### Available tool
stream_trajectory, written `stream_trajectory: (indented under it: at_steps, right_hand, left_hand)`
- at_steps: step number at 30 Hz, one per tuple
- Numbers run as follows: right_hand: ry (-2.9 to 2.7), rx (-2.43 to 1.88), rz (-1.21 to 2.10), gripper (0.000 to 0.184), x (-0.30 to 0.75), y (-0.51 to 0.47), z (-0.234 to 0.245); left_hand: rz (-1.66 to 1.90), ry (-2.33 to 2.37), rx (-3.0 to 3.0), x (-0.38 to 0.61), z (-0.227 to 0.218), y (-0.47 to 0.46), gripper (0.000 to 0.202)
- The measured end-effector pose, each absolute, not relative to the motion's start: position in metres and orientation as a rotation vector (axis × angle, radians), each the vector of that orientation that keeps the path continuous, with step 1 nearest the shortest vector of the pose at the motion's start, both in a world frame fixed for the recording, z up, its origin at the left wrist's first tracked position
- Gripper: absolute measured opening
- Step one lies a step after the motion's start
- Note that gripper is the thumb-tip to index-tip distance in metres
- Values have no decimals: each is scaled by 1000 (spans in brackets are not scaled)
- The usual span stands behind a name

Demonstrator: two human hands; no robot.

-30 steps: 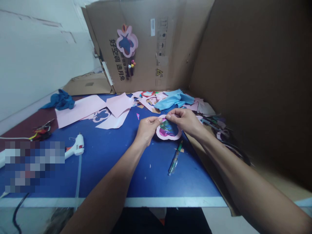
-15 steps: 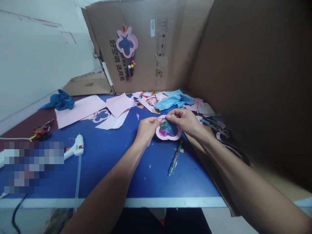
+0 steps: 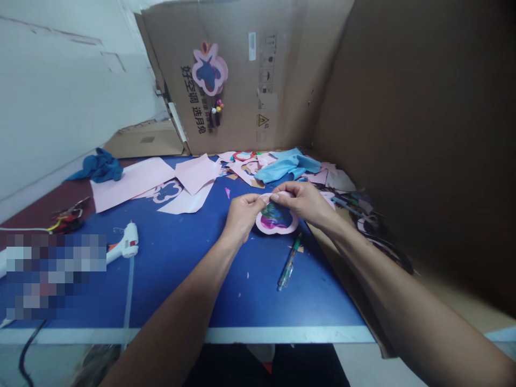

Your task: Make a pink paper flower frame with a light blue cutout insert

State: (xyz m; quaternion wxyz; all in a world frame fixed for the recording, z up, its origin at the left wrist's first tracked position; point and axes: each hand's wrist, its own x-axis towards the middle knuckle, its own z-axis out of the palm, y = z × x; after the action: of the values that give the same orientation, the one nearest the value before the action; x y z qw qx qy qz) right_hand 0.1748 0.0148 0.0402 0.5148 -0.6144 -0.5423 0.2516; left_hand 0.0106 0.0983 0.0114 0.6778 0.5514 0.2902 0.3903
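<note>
A pink scalloped paper frame (image 3: pixel 277 230) with a dark, colourful clear-looking middle is held up over the blue table (image 3: pixel 181 290). My left hand (image 3: pixel 245 215) pinches its upper left edge between thumb and fingers. At the top edge, close beside the left thumb, my right hand (image 3: pixel 304 203) grips the same frame with thumb and forefinger. Both hands hide parts of its upper rim. Just below the frame, a pen (image 3: pixel 289 263) with a green end lies on the table.
On the left lies a white glue gun (image 3: pixel 128 242) with its glue stick. Pink paper sheets (image 3: pixel 135 180), a light blue cloth (image 3: pixel 288 165) and scraps are at the back. A similar flower ornament (image 3: pixel 209 70) hangs on the cardboard wall (image 3: pixel 290 97). Clutter (image 3: pixel 365 212) lines the right side.
My right hand has shifted slightly left along the top edge, closer to my left thumb. The paper frame has moved a little left and down.
</note>
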Motion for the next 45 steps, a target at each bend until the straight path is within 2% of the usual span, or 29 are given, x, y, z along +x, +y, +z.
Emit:
stream_trajectory:
  at_steps: [12, 20, 45]
  right_hand:
    - [-1119, -1384, 679, 42, 174, 16, 39]
    - [-1113, -1413, 574, 41, 177, 17, 37]
    - [-1115, -1430, 541, 32, 176, 17, 37]
  left_hand:
    - [1018, 643, 1214, 9, 11, 106, 38]
    - [1035, 665, 1230, 9, 12, 104, 34]
    - [1040, 643, 1216, 11, 10, 106, 32]
